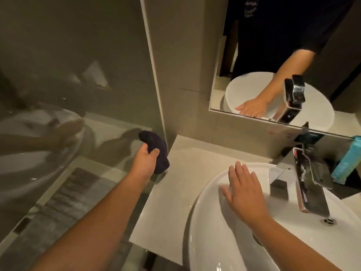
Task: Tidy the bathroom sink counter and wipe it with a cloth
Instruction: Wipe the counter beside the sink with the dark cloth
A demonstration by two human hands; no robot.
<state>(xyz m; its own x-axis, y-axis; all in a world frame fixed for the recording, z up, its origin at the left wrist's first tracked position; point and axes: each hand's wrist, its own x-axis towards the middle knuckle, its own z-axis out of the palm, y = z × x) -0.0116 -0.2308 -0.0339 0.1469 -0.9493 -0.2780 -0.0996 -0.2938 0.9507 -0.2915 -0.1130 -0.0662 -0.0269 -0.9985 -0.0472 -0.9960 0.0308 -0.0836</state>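
Left hand: fingers clenched round a bunched dark cloth; cloth is held off the surface, hanging past the knuckles, just above the far-left corner of the pale counter, right beside the glass partition; contact with the glass cannot be told. Right hand: fingers released and spread flat, grasping nothing; palm is laid on the rim of the white basin; chrome tap stands just beyond the fingertips, a teal box further out behind it; mirror above.

Risks, judged: cloth is wadded, so only a small patch would meet the counter and streaks would be left; corner against the glass is likely missed unless the wad is pushed in; the counter's near-left edge is open, so water and grit could be swept onto the floor; weight is borne on a possibly wet, rounded rim, so a slip toward the tap is possible; the teal box could be wetted if wiped round rather than lifted.
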